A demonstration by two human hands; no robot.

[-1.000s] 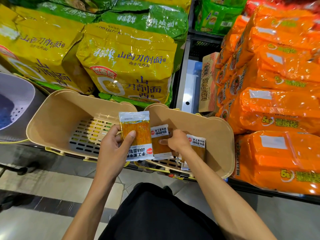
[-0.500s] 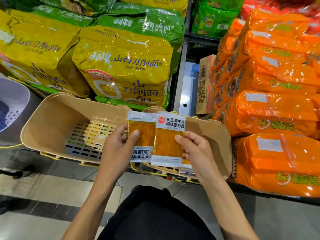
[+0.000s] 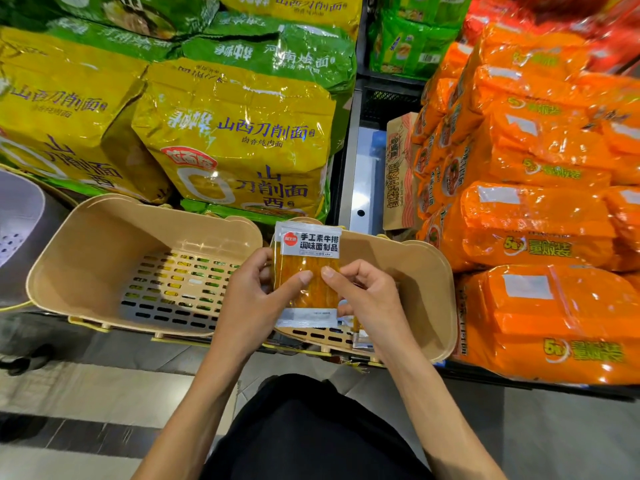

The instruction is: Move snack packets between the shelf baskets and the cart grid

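Your left hand (image 3: 256, 296) and right hand (image 3: 370, 299) each have their grip clamped on the orange snack packet (image 3: 306, 268), with both thumbs pressed to its front. You hold it upright over the left end of the right basket (image 3: 422, 289). The left basket (image 3: 97, 251) sits just beside that one, and a second packet (image 3: 360, 336) lies on the right basket's floor, below your right hand.

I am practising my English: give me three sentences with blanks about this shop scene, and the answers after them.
The left hand and the right hand pinch a snack packet over the beige basket on the ____ side.
The large noodle bag behind the empty basket is ____.
The noodle packs stacked at the far right are ____.
Missing words: right; yellow; orange.
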